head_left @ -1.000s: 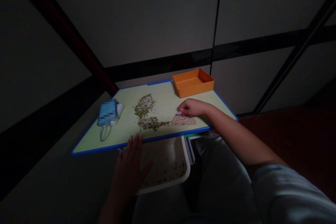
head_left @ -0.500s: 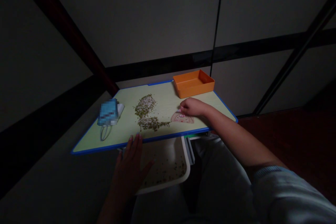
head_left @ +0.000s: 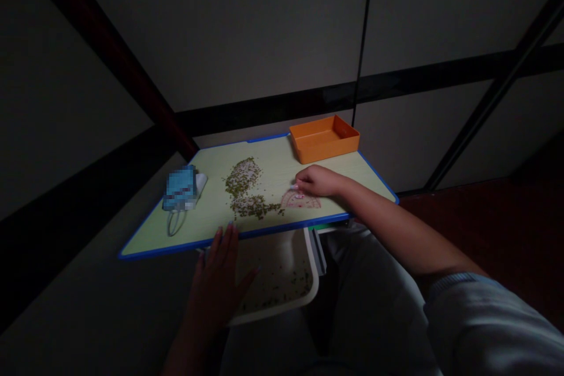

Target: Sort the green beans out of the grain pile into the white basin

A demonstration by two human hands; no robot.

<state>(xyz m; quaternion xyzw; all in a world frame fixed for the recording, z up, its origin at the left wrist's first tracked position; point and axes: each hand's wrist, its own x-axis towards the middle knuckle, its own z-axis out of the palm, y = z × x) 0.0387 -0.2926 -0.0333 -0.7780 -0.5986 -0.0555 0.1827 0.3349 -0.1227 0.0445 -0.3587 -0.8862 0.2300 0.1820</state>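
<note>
My right hand (head_left: 318, 181) is closed in a pinch on a clear protractor (head_left: 304, 202) with pink markings. The protractor lies on or just above the pale tabletop (head_left: 207, 229), its left end close to a thin trail of small green and whitish grains. Those grains (head_left: 244, 177) form two joined patches in the middle of the table; their exact kind is too small to tell. My left hand (head_left: 220, 273) is open, fingertips at the table's blue front edge, palm over the left part of a pale drawer tray (head_left: 314, 288).
An orange open box (head_left: 326, 141) stands at the table's back right. At the left lies a blue pack (head_left: 180, 188), partly blurred, with a white item and a cord loop (head_left: 174, 223). Dark grains are scattered in the tray below the edge. A panelled wall rises behind.
My right hand has slid the protractor a little to the left, up to the end of the grain trail, which now looks shorter and more bunched. My left hand has stayed in place.
</note>
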